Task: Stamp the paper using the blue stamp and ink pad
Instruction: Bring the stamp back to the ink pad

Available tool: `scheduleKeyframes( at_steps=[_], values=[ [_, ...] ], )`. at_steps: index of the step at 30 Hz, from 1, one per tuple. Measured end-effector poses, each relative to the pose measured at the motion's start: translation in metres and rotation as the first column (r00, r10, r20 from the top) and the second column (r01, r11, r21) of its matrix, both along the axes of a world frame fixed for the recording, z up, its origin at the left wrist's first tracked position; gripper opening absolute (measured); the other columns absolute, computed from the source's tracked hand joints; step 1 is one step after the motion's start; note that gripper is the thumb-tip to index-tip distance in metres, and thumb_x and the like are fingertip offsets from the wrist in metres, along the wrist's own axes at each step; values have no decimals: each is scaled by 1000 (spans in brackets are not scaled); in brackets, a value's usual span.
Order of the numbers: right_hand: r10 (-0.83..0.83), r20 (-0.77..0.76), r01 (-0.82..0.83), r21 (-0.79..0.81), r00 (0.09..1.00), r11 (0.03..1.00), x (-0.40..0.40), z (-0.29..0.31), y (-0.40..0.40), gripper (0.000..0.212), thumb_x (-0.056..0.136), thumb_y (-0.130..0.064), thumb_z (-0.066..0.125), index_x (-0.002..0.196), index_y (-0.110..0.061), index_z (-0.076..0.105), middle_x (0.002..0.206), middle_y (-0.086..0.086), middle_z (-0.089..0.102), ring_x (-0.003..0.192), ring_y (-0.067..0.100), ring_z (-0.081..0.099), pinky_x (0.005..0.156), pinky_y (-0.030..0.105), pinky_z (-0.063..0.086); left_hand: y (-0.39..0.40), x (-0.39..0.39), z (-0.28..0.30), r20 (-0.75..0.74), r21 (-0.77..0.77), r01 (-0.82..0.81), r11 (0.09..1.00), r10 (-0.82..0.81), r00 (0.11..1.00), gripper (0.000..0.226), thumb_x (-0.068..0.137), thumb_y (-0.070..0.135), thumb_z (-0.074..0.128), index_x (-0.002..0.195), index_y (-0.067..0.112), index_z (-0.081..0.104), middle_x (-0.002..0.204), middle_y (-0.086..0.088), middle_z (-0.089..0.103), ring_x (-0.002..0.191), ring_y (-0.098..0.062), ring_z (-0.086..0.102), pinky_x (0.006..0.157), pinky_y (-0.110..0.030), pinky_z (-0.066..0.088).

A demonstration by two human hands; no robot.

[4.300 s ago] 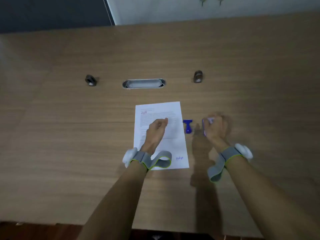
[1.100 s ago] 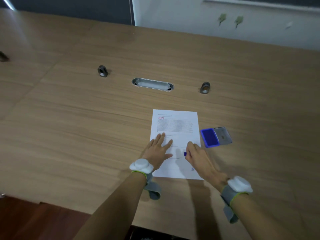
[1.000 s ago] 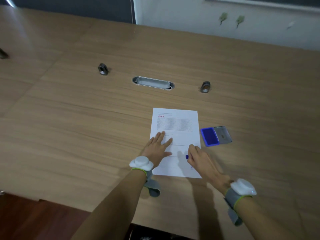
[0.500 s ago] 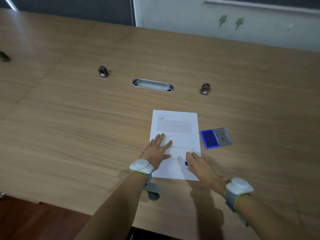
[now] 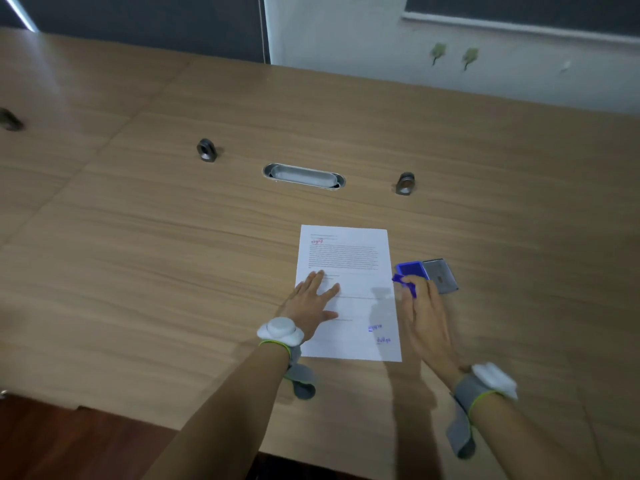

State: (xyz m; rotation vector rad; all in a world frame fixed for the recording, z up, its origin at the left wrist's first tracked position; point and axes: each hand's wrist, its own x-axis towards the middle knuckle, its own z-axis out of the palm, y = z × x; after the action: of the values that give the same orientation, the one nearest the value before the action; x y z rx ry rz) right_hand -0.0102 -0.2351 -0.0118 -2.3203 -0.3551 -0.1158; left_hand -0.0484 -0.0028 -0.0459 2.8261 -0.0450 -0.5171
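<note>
Lifting off the paper (image 5: 346,258), right hand (image 5: 424,315) grips the stamp (image 5: 403,282) beside the pad (image 5: 412,270); fresh blue mark (image 5: 375,327) revealed. Left hand (image 5: 311,301) lies flat, spread, empty. Stamping looks done.

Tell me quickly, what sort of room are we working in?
Probably a meeting room or classroom: a long wooden table with a metal cable slot, and what looks like a board on the far wall.
</note>
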Motion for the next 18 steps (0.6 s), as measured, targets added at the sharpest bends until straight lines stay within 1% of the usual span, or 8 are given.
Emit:
scheduleKeyframes(
  at_steps=[2, 5, 9, 11, 13, 14, 15, 18],
  values=[
    [2, 23, -3, 41, 1000, 999, 2, 2, 5, 21, 100, -17, 41, 117, -15, 53, 107, 7, 54, 91, 22, 51, 74, 34, 45, 2, -2, 0, 0, 6, -2, 1000, 2, 1000, 64, 99, 44, 43, 152, 26, 13, 162, -14, -7, 150, -28, -6, 122, -41, 8],
    [31, 27, -32, 31, 999, 999, 6, -6, 8, 27, 100, -17, 43, 124, -15, 54, 113, 7, 57, 94, 22, 55, 76, 34, 48, 7, -6, -3, 4, 8, -11, 1000, 11, 1000, 64, 98, 45, 43, 152, 27, 13, 163, -14, -7, 150, -28, -6, 122, -41, 9],
    [71, -50, -70, 10, 996, 997, 13, -20, 12, 36, 94, -7, 55, 130, -12, 56, 117, 12, 64, 95, 29, 61, 80, 42, 53, 12, -13, -5, 17, 4, -32, 999, 32, 999, 64, 98, 45, 43, 152, 27, 14, 163, -13, -6, 150, -27, -6, 123, -41, 9],
    [69, -73, -69, 6, 995, 998, 14, -25, 14, 38, 91, -5, 59, 128, -12, 59, 110, 11, 68, 88, 26, 62, 73, 39, 53, 12, -15, -8, 20, -4, -39, 999, 39, 999, 64, 98, 46, 43, 152, 28, 13, 163, -12, -7, 150, -27, -7, 122, -41, 8],
    [63, -77, -66, -38, 995, 997, 15, -30, 18, 38, 89, -5, 62, 126, -12, 61, 93, 5, 67, 76, 20, 58, 63, 33, 48, 12, -14, -9, 23, 3, -39, 999, 39, 999, 64, 98, 45, 43, 152, 27, 13, 163, -13, -7, 150, -27, -7, 122, -41, 7],
    [59, -70, -64, -68, 996, 996, 17, -30, 19, 38, 88, -7, 64, 126, -12, 61, 86, 1, 64, 72, 19, 57, 60, 33, 48, 12, -12, -8, 26, 0, -31, 1000, 31, 999, 64, 98, 45, 43, 152, 27, 13, 163, -13, -7, 150, -27, -7, 122, -41, 7],
    [59, -68, -65, -90, 996, 994, 16, -34, 19, 38, 88, -10, 64, 126, -13, 61, 83, -1, 62, 69, 20, 57, 60, 35, 50, 12, -13, -6, 24, -3, -34, 999, 34, 999, 64, 98, 44, 43, 152, 27, 13, 163, -13, -8, 150, -27, -7, 122, -41, 6],
    [70, -99, -83, -135, 993, 987, 25, -40, 22, 33, 92, -24, 59, 124, -18, 60, 90, -7, 64, 76, 19, 61, 72, 43, 56, 13, -4, 0, 39, -6, -36, 999, 37, 999, 63, 99, 43, 43, 152, 27, 13, 163, -12, -8, 150, -27, -8, 123, -41, 5]
  ],
)
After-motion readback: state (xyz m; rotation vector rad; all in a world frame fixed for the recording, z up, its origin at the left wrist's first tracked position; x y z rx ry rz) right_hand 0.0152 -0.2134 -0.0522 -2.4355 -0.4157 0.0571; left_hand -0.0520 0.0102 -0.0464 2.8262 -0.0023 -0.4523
